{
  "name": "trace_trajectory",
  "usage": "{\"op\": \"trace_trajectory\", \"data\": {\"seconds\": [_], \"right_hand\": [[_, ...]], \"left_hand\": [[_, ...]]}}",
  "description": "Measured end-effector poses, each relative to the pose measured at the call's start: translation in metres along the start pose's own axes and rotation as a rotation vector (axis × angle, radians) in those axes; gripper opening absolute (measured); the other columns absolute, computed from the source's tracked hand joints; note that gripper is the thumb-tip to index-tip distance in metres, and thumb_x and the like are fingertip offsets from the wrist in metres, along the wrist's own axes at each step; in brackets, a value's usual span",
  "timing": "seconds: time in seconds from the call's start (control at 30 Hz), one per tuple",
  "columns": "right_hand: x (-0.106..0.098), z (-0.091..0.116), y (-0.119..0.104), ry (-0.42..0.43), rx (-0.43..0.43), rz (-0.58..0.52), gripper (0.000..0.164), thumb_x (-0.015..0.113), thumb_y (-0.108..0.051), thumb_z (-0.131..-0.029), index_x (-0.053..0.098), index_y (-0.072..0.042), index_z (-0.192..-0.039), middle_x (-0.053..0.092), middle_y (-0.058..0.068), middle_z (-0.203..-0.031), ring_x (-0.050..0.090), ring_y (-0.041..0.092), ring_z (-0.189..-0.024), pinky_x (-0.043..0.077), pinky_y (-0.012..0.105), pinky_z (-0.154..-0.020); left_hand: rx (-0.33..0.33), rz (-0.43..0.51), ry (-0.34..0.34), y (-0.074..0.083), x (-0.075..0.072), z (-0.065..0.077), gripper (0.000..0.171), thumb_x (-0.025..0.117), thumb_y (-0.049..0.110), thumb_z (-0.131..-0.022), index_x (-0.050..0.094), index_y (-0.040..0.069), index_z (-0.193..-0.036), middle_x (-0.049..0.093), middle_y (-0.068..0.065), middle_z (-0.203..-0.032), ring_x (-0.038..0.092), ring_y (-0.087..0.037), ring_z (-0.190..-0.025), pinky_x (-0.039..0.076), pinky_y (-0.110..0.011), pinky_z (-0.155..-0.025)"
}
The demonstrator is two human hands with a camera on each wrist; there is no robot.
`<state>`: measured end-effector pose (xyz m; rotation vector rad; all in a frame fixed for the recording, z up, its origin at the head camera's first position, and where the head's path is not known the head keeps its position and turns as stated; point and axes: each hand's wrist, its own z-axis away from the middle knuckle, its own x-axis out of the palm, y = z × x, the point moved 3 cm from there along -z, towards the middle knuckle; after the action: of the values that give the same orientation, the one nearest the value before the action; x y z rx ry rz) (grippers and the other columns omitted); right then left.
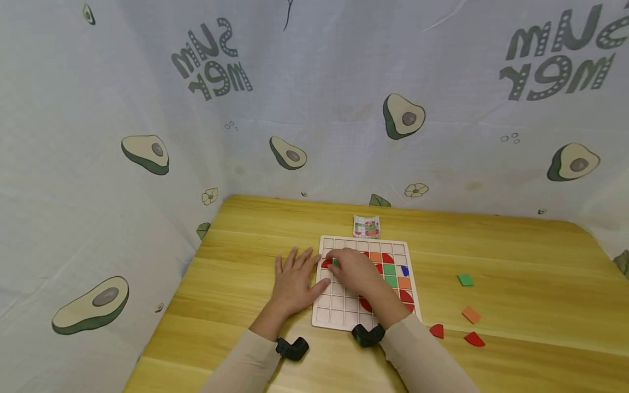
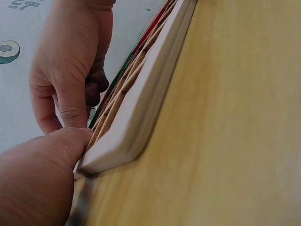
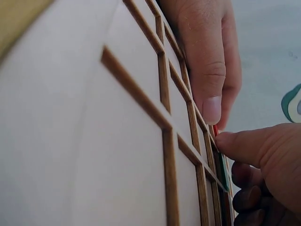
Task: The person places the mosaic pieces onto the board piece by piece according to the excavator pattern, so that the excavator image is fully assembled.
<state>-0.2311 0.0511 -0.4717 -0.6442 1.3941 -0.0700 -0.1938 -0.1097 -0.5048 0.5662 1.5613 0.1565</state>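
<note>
My right hand (image 1: pixel 356 271) curls over the upper left of a white gridded wooden board (image 1: pixel 330 315), with thumb and index finger pinching at a red quarter-circle tile (image 1: pixel 325 263). Beside that tile is a green one (image 3: pixel 223 169), partly hidden by the hand. My left hand (image 1: pixel 295 284) rests spread at the board's left edge, its thumb (image 2: pixel 61 150) on the rim. Red, orange and green tiles, plus a blue-and-white one (image 1: pixel 405 271), fill several squares on the board's right side; the right hand and wrist hide some of them.
A small pattern card (image 1: pixel 366 227) with curled edges stands behind the board. To the right lie a loose green square (image 1: pixel 465 280), an orange square (image 1: pixel 471 314) and two red quarter-circles (image 1: pixel 437 331). A printed white cloth (image 1: pixel 334 98) hangs behind the wooden table (image 1: pixel 530 267).
</note>
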Motion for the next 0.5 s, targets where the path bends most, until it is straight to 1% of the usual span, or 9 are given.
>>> {"op": "trace_trajectory", "data": {"seconds": [0.13,0.2,0.27,0.33,0.4,0.5], "right_hand": [[-0.001,0.000,0.001,-0.017,0.001,0.001,0.024,0.070,-0.023,-0.098,0.074,-0.016,-0.120,0.073,0.005,-0.122,0.067,0.028,-0.118,0.053,0.049,-0.104],[-0.002,0.002,0.001,-0.019,0.003,-0.004,0.026,0.070,-0.024,-0.098,0.072,-0.016,-0.122,0.073,0.005,-0.123,0.067,0.027,-0.117,0.053,0.049,-0.103],[-0.006,0.006,0.003,-0.018,0.008,-0.018,0.029,0.069,-0.024,-0.098,0.070,-0.017,-0.126,0.072,0.004,-0.124,0.067,0.025,-0.113,0.053,0.049,-0.103],[-0.013,0.012,0.005,-0.013,0.006,-0.033,0.032,0.069,-0.023,-0.098,0.068,-0.017,-0.130,0.072,0.004,-0.119,0.066,0.023,-0.103,0.054,0.048,-0.097],[-0.022,0.019,0.010,0.000,0.000,-0.034,0.034,0.069,-0.023,-0.098,0.067,-0.017,-0.132,0.072,0.004,-0.117,0.065,0.020,-0.098,0.055,0.046,-0.095],[-0.036,0.031,0.022,0.016,-0.017,-0.030,0.034,0.070,-0.020,-0.097,0.067,-0.013,-0.130,0.070,0.003,-0.100,0.059,0.017,-0.084,0.054,0.040,-0.081]], "left_hand": [[-0.005,0.001,-0.001,0.000,0.000,0.000,0.064,0.056,0.059,-0.098,0.051,0.025,-0.152,0.039,-0.003,-0.165,0.019,-0.038,-0.158,0.003,-0.069,-0.123],[-0.003,0.001,0.003,0.000,0.000,0.000,0.064,0.056,0.059,-0.098,0.051,0.024,-0.152,0.039,-0.003,-0.165,0.020,-0.038,-0.158,0.004,-0.069,-0.123],[-0.001,0.001,0.007,0.000,0.000,0.000,0.064,0.056,0.059,-0.098,0.052,0.024,-0.151,0.040,-0.003,-0.164,0.020,-0.038,-0.158,0.004,-0.069,-0.123],[-0.001,0.001,0.006,0.000,0.000,0.000,0.064,0.056,0.059,-0.098,0.051,0.024,-0.152,0.039,-0.003,-0.164,0.020,-0.038,-0.158,0.005,-0.069,-0.123],[0.000,-0.001,0.008,0.000,0.000,0.000,0.065,0.055,0.060,-0.098,0.051,0.024,-0.152,0.039,-0.003,-0.165,0.021,-0.038,-0.158,0.005,-0.070,-0.123],[0.002,0.000,0.011,0.000,0.001,0.000,0.066,0.055,0.060,-0.098,0.049,0.024,-0.153,0.039,-0.003,-0.165,0.021,-0.038,-0.158,0.005,-0.070,-0.123]]}}
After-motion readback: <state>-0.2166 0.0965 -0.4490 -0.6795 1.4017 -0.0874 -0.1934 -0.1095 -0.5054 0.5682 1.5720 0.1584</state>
